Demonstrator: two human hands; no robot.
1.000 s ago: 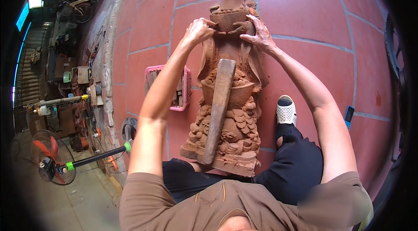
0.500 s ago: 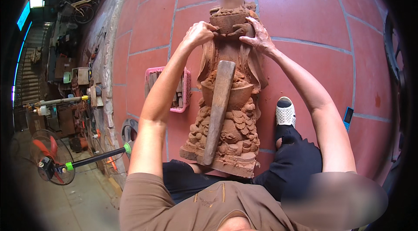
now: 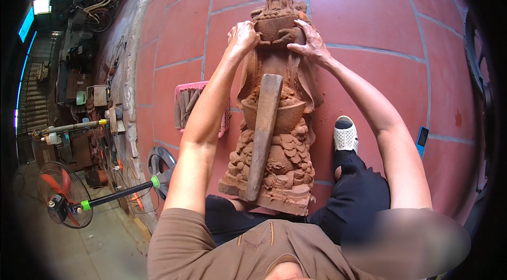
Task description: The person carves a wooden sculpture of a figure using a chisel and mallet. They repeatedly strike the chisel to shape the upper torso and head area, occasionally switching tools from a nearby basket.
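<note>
A reddish-brown carved wooden statue (image 3: 288, 116) lies on its back, its carved head at the far end and its base toward me. My left hand (image 3: 243, 36) is closed at the left edge of the carved piece across its upper part, knuckles up, fingertips partly hidden. On the opposite edge, my right hand (image 3: 311, 43) grips with the fingers over the side and the thumb resting on the carving. A long, worn wooden club (image 3: 265, 135) lies lengthwise on the statue's lower half, touched by neither hand.
Left of the statue, partly behind my left forearm, a pink plastic basket (image 3: 178, 90) holds several chisel-like tools. A fan (image 3: 60, 195) on a pole stands at the lower left. A blue phone (image 3: 422, 140) lies on the red tiles to the right, beyond my white shoe (image 3: 346, 136).
My left hand has turned and shifted slightly along the statue's edge, with its forearm swinging to the right. My right hand keeps its place; the statue and the club stay where they were.
</note>
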